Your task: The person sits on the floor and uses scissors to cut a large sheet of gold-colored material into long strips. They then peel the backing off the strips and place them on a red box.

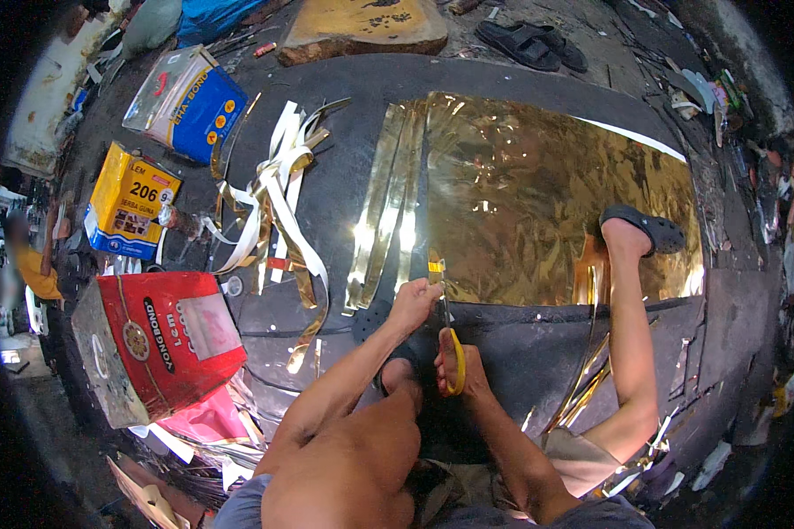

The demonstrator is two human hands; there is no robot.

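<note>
A large shiny gold sheet (520, 203) lies flat on the dark ground mat. At its near left corner my left hand (415, 302) is closed, pinching the edge between thumb and fingers. My right hand (469, 366) grips yellow-handled scissors (455, 361), whose blades point away from me into the sheet's near edge beside my left fingers. How far the blades are apart cannot be made out. Several long gold strips (384, 212) lie along the sheet's left side. My right foot, in a dark clog (648, 229), rests on the sheet's right part.
On the left stand a red can (159, 344), a yellow-and-blue can (132, 203) and a blue-and-white can (190, 106). Tangled white and gold strips (282, 185) lie beside them. Beyond the mat are a thick wooden slab (362, 31) and dark sandals (529, 44). Scraps litter the right.
</note>
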